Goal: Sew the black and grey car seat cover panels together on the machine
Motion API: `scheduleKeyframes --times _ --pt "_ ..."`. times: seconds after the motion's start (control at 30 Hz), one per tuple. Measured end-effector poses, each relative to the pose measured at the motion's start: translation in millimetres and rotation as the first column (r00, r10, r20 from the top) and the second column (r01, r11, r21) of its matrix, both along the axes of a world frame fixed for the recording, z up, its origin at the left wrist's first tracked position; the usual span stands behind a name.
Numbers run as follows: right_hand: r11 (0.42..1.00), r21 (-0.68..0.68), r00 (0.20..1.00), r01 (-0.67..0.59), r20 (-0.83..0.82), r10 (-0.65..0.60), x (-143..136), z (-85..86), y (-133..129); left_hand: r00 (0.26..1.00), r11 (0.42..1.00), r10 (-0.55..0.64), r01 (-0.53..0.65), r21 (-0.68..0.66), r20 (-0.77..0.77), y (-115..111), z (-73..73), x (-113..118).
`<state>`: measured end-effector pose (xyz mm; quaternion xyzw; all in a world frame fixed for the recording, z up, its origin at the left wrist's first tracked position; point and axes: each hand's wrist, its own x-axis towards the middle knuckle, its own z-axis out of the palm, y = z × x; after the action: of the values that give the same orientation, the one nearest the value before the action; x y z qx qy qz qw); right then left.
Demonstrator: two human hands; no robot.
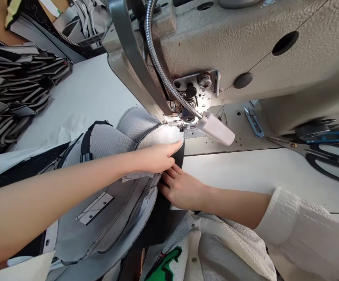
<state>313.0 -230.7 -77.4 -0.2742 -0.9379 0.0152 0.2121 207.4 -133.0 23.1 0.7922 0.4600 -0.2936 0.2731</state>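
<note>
A padded grey mesh fabric piece (111, 138) with black edging lies bunched under the needle area of a sewing machine (193, 43). My left hand (160, 157) rests on its lit top layer, index finger stretched along the edge near the presser foot (181, 127), other fingers curled at the border. Just below, my right hand (184, 188) grips the black edging (179, 154), its fingertips touching the left hand's and partly hidden by the layers. White tabs with holes, such as one strip (95, 208), are on the grey panels.
Blue thread snips (254, 123) lie on the machine bed, with black-handled scissors (330, 156) to the right. A lamp (216, 128) on a flexible metal neck hangs beside the needle. Stacked fabric pieces (14, 89) fill the left of the white table (96, 84); a crate (91, 41) stands behind.
</note>
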Motion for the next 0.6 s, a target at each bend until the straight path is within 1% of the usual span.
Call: scheduleKeyframes --times 0.07,0.13,0.27,0.33,0.47,0.53,0.6 --pt "1.000 -0.004 1.000 0.016 -0.008 -0.016 -2 0.3 2 0.997 0.998 0.064 -0.065 0.016 0.045 -1 -9.2 0" --pt "0.999 -0.024 0.999 0.027 -0.018 -0.028 -2 0.6 5 0.993 0.993 0.096 -0.100 0.059 0.066 -1 -16.0 4" --pt "0.998 -0.061 1.000 0.028 -0.013 -0.028 3 -0.5 16 0.992 0.977 0.114 -0.123 0.173 0.063 4 -21.0 14" --pt "0.997 -0.074 0.999 0.034 -0.008 -0.035 8 -0.6 24 0.993 0.965 0.085 -0.101 0.241 0.077 7 -22.5 17" --pt "0.988 -0.137 0.998 0.070 0.014 -0.069 17 5.5 36 0.988 0.931 -0.036 -0.022 0.365 0.152 10 -30.7 18" --pt "0.982 -0.168 0.996 0.081 0.050 -0.073 17 10.0 31 0.979 0.918 -0.068 -0.013 0.397 0.191 11 -36.1 19" --pt "0.983 -0.174 0.995 0.056 0.090 -0.041 14 11.4 14 0.976 0.907 -0.071 -0.024 0.421 0.207 13 -39.4 21"
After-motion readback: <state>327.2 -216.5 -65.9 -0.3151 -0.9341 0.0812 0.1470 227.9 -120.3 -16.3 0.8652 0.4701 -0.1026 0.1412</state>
